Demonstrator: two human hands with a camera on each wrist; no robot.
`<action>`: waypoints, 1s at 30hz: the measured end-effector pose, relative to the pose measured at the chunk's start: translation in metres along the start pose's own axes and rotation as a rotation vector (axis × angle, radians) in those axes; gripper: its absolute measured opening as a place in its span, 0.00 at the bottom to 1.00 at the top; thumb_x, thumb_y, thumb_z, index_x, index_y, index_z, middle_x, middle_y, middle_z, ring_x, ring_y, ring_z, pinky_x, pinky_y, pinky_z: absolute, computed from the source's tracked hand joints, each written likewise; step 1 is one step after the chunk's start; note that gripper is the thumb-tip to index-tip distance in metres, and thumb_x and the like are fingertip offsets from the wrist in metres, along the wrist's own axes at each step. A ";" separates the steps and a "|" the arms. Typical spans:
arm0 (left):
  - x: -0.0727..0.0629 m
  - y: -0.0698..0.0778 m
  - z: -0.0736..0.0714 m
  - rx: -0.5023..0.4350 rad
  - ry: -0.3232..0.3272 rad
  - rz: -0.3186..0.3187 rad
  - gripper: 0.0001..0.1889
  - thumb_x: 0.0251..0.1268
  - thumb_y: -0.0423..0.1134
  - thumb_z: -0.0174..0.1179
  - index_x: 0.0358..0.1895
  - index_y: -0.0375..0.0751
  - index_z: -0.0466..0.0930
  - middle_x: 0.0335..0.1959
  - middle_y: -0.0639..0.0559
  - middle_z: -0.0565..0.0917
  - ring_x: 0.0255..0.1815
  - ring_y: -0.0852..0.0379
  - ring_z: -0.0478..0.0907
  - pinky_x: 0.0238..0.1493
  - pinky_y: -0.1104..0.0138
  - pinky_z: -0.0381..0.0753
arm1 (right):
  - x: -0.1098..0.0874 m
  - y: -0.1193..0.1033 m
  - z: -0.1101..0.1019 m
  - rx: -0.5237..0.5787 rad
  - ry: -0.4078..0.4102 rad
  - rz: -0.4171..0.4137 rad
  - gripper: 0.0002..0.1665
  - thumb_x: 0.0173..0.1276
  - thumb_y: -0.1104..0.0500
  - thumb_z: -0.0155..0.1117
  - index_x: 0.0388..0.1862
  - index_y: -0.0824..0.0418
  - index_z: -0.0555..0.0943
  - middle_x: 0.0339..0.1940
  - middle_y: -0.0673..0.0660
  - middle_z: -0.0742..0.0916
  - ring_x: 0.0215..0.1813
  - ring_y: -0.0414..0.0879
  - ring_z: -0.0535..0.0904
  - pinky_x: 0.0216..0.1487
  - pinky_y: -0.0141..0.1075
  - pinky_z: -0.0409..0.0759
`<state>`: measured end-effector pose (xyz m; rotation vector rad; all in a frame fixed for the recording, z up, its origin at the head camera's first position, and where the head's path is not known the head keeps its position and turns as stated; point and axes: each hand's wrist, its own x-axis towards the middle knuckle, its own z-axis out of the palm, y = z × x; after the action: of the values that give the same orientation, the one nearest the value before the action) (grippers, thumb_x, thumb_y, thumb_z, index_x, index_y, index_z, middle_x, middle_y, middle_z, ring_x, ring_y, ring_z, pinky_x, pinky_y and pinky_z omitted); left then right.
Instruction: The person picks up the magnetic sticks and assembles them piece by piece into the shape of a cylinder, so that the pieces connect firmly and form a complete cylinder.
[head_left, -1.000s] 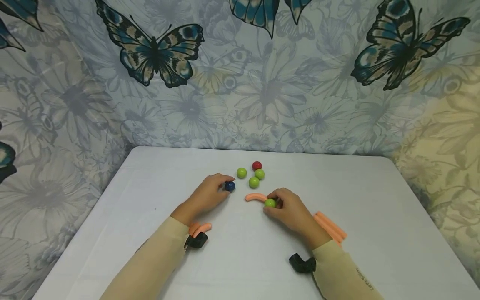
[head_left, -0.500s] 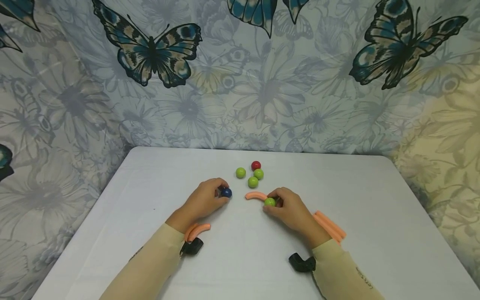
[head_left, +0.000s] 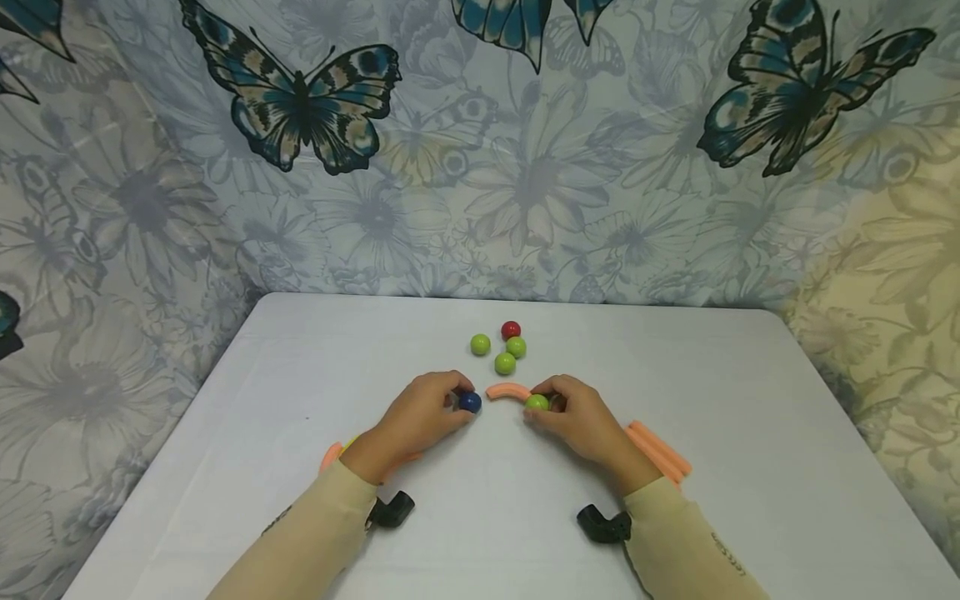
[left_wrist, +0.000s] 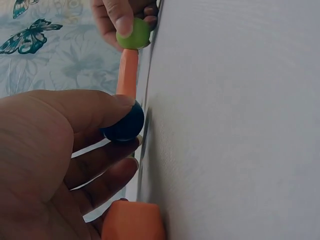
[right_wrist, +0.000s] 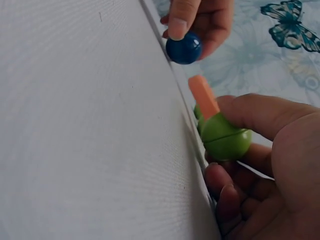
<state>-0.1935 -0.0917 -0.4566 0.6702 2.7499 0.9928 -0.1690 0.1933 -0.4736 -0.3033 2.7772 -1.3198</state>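
Observation:
My left hand (head_left: 423,412) pinches a shiny blue ball (head_left: 470,402) between thumb and fingers, low over the white table. Across from it, my right hand (head_left: 581,421) grips a green ball (head_left: 537,402). From that ball a curved orange stick (head_left: 507,391) points toward the blue one. A seam runs round the held green ball (right_wrist: 227,137) in the right wrist view. There, a gap shows between the blue ball (right_wrist: 184,48) and the free end of the orange stick (right_wrist: 204,96).
Behind the hands, 3 loose green balls (head_left: 505,363) lie with a red ball (head_left: 511,331). Straight orange sticks (head_left: 660,450) rest beside my right wrist. Another orange piece (head_left: 331,456) and a bit of yellow show partly hidden by my left forearm. A patterned butterfly cloth (head_left: 525,167) stands behind the table.
My left hand has brought the blue ball nearer to me, then rightward, close to the orange stick's free end. The right hand has stayed almost still with its green ball.

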 end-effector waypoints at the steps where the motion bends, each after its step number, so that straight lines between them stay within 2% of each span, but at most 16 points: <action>1: -0.001 0.001 0.000 0.000 0.002 0.000 0.17 0.70 0.40 0.78 0.58 0.48 0.87 0.50 0.58 0.87 0.47 0.57 0.81 0.49 0.58 0.82 | 0.000 0.000 0.000 0.008 -0.004 0.003 0.17 0.71 0.53 0.82 0.53 0.58 0.89 0.37 0.51 0.82 0.38 0.48 0.76 0.37 0.40 0.75; 14: -0.003 0.001 0.003 -0.067 0.018 0.037 0.16 0.69 0.39 0.78 0.57 0.49 0.88 0.48 0.60 0.86 0.47 0.54 0.80 0.51 0.58 0.80 | -0.001 -0.004 -0.001 0.071 -0.061 -0.009 0.19 0.71 0.52 0.81 0.55 0.59 0.88 0.36 0.52 0.81 0.39 0.49 0.76 0.38 0.41 0.74; 23: -0.002 0.000 0.004 -0.068 0.010 0.041 0.16 0.70 0.37 0.77 0.58 0.50 0.88 0.50 0.60 0.86 0.46 0.56 0.80 0.51 0.58 0.80 | 0.000 -0.005 -0.002 0.065 -0.142 -0.031 0.25 0.68 0.53 0.84 0.60 0.59 0.86 0.44 0.50 0.85 0.43 0.49 0.77 0.45 0.42 0.77; 30: -0.003 0.001 0.004 -0.072 0.003 0.037 0.17 0.70 0.36 0.77 0.58 0.50 0.88 0.52 0.60 0.86 0.47 0.56 0.80 0.52 0.58 0.81 | 0.000 -0.005 -0.001 0.049 -0.182 -0.063 0.28 0.68 0.53 0.84 0.62 0.60 0.85 0.44 0.50 0.84 0.44 0.49 0.76 0.47 0.43 0.77</action>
<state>-0.1890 -0.0898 -0.4589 0.7108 2.6990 1.0955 -0.1684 0.1910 -0.4686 -0.4855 2.6013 -1.2998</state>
